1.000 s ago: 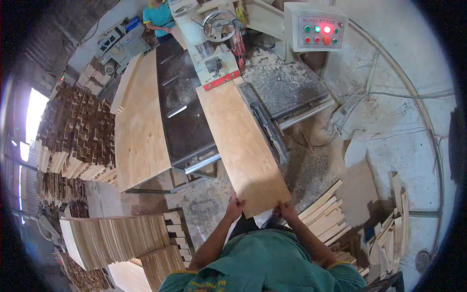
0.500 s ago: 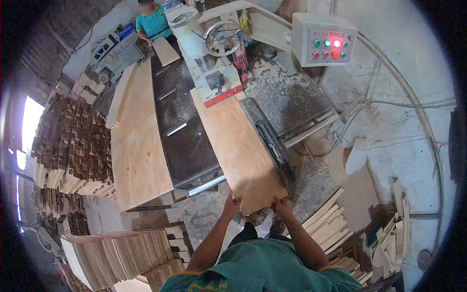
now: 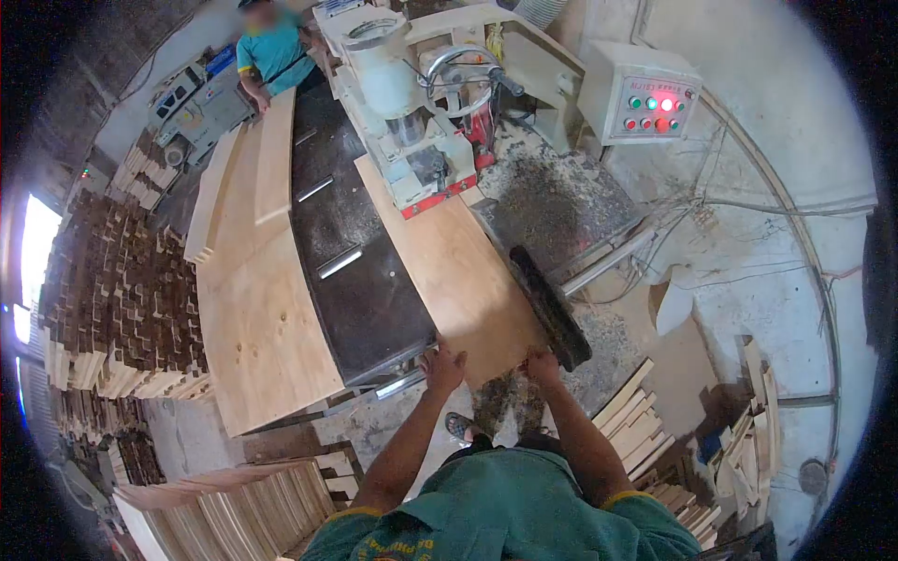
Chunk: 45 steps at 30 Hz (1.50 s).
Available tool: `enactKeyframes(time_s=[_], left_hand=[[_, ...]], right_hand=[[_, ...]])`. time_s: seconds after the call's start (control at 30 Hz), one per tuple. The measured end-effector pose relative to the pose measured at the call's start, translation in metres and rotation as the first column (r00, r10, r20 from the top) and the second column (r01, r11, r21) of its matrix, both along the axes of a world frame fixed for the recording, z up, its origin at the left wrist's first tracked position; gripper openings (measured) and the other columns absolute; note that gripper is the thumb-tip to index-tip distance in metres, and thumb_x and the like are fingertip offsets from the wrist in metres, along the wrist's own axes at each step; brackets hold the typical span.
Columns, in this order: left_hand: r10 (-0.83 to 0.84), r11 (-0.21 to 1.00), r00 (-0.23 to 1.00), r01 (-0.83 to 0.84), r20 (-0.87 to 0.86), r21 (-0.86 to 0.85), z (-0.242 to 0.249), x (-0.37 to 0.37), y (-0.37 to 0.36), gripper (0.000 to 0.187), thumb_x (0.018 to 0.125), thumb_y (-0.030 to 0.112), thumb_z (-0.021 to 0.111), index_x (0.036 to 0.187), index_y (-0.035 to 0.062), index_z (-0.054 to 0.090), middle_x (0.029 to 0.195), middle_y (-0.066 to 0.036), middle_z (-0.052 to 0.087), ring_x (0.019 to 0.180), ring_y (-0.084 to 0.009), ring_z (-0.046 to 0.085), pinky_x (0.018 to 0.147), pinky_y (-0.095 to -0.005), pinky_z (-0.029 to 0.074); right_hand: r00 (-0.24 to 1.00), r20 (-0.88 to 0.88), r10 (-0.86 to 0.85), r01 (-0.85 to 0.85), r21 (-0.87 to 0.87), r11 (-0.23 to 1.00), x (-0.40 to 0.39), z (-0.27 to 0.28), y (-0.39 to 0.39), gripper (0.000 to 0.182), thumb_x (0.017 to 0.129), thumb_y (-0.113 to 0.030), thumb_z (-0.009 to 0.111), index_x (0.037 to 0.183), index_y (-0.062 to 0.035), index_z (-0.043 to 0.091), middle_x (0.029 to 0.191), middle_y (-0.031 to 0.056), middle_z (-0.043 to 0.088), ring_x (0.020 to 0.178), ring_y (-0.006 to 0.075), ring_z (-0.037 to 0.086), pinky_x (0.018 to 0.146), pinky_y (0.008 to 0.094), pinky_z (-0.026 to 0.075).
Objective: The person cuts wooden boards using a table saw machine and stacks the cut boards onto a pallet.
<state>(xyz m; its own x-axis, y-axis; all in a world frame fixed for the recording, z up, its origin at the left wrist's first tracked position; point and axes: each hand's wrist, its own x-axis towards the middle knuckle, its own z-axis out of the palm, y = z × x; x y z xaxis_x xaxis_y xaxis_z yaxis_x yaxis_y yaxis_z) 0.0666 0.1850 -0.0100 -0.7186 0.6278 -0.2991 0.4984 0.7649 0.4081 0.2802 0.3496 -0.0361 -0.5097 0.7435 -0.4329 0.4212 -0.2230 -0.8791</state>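
A long wooden board [image 3: 453,262] lies on the dark machine table [image 3: 360,304], its far part running under the machine's head [image 3: 426,168] with the red front edge. My left hand [image 3: 443,367] is closed on the left side of the board's near end. At the right corner of that same end, my right hand [image 3: 541,366] grips the edge, its fingers partly hidden beneath the wood. A dark guide bar [image 3: 550,309] runs along the board's right side, close to my right hand.
Left of the machine table, a wide plywood sheet [image 3: 267,327] carries narrower boards [image 3: 217,192]. A co-worker [image 3: 273,51] stands at the far end. Stacked wood [image 3: 122,290] rises at left; curved pieces [image 3: 234,510] and loose strips [image 3: 627,421] lie nearer. A lit control box [image 3: 650,98] is at right.
The board in my hands has slid forward, farther under the machine's head. The co-worker's board has moved left from the dark table onto the plywood side. The camera view has shifted slightly.
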Motion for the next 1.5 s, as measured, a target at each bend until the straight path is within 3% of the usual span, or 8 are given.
enactKeyframes(time_s=[0.47, 0.57, 0.67, 0.73, 0.97, 1.17, 1.37, 1.5], left_hand=[[0.145, 0.988, 0.987, -0.142, 0.065, -0.054, 0.045, -0.104, 0.056, 0.088, 0.088, 0.05, 0.062, 0.154, 0.0138, 0.017, 0.131, -0.035, 0.038, 0.125, -0.0503, 0.033, 0.104, -0.0643, 0.023], [0.152, 0.986, 0.988, -0.152, -0.008, -0.067, 0.045, -0.124, 0.068, 0.087, 0.086, 0.051, 0.063, 0.153, 0.0156, 0.019, 0.127, -0.033, 0.04, 0.122, -0.0496, 0.036, 0.104, -0.0638, 0.024], [0.16, 0.986, 0.987, -0.161, -0.016, -0.046, 0.042, -0.147, 0.077, 0.087, 0.085, 0.05, 0.064, 0.152, 0.0158, 0.021, 0.126, -0.032, 0.041, 0.12, -0.0494, 0.037, 0.104, -0.0621, 0.025], [0.176, 0.984, 0.984, -0.176, -0.019, -0.026, 0.054, -0.161, 0.085, 0.085, 0.085, 0.049, 0.065, 0.152, 0.0158, 0.024, 0.126, -0.031, 0.041, 0.119, -0.0485, 0.038, 0.102, -0.0616, 0.027], [0.335, 0.911, 0.932, -0.284, -0.136, 0.298, 0.055, -0.19, 0.068, 0.068, 0.086, 0.045, 0.066, 0.141, 0.0137, 0.043, 0.122, -0.026, 0.047, 0.111, -0.0433, 0.044, 0.095, -0.0588, 0.035], [0.436, 0.861, 0.826, -0.267, -0.358, 0.432, 0.059, -0.204, -0.075, 0.045, 0.091, 0.036, 0.063, 0.126, 0.0077, 0.056, 0.103, -0.019, 0.059, 0.102, -0.0373, 0.05, 0.09, -0.0526, 0.038], [0.63, 0.768, 0.632, -0.594, -0.451, 0.239, 0.054, -0.187, -0.273, 0.046, 0.088, 0.031, 0.064, 0.125, 0.0054, 0.055, 0.115, -0.02, 0.058, 0.111, -0.0369, 0.051, 0.096, -0.0537, 0.037], [0.685, 0.676, 0.605, -0.736, -0.407, 0.043, 0.044, -0.177, -0.369, 0.071, 0.086, 0.043, 0.064, 0.141, 0.003, 0.043, 0.137, -0.028, 0.043, 0.128, -0.0461, 0.039, 0.107, -0.0554, 0.034]], right_hand=[[0.959, 0.269, 0.091, -0.088, -0.025, 0.996, -0.115, -0.017, 0.06, 0.041, 0.097, -0.035, 0.055, 0.087, 0.0015, 0.069, 0.077, 0.0128, 0.069, 0.065, 0.0225, 0.068, 0.057, 0.0385, 0.054], [0.814, 0.56, 0.156, -0.529, 0.602, 0.598, -0.129, -0.042, 0.071, 0.043, 0.097, -0.038, 0.053, 0.087, 0.0006, 0.069, 0.079, 0.0133, 0.07, 0.066, 0.024, 0.069, 0.056, 0.0373, 0.054], [0.887, 0.41, 0.212, -0.421, 0.529, 0.737, -0.161, -0.011, 0.08, 0.043, 0.097, -0.038, 0.053, 0.086, 0.0, 0.069, 0.078, 0.0134, 0.07, 0.063, 0.0241, 0.069, 0.055, 0.0364, 0.054], [0.962, 0.261, 0.082, -0.042, -0.155, 0.987, -0.183, 0.009, 0.086, 0.04, 0.096, -0.036, 0.053, 0.086, -0.0006, 0.07, 0.075, 0.0136, 0.07, 0.061, 0.0248, 0.069, 0.058, 0.0371, 0.055], [0.995, 0.004, 0.103, -0.103, 0.138, 0.985, -0.231, -0.022, 0.115, 0.043, 0.096, -0.036, 0.055, 0.083, 0.0017, 0.069, 0.071, 0.0148, 0.069, 0.057, 0.0248, 0.067, 0.055, 0.0375, 0.054], [0.979, -0.17, 0.111, -0.114, -0.007, 0.993, -0.287, -0.045, 0.141, 0.038, 0.094, -0.033, 0.054, 0.085, 0.0013, 0.067, 0.074, 0.0131, 0.068, 0.064, 0.0259, 0.068, 0.054, 0.0399, 0.053], [0.976, 0.163, 0.147, -0.163, 0.091, 0.982, -0.318, -0.029, 0.142, 0.042, 0.095, -0.041, 0.059, 0.093, 0.0003, 0.066, 0.063, 0.0093, 0.064, 0.046, 0.0171, 0.06, 0.04, 0.0325, 0.045], [0.83, -0.556, -0.047, -0.221, -0.404, 0.888, -0.276, 0.013, 0.099, 0.04, 0.097, -0.04, 0.056, 0.1, -0.0008, 0.063, 0.063, 0.0076, 0.064, 0.048, 0.0148, 0.061, 0.041, 0.0302, 0.046]])
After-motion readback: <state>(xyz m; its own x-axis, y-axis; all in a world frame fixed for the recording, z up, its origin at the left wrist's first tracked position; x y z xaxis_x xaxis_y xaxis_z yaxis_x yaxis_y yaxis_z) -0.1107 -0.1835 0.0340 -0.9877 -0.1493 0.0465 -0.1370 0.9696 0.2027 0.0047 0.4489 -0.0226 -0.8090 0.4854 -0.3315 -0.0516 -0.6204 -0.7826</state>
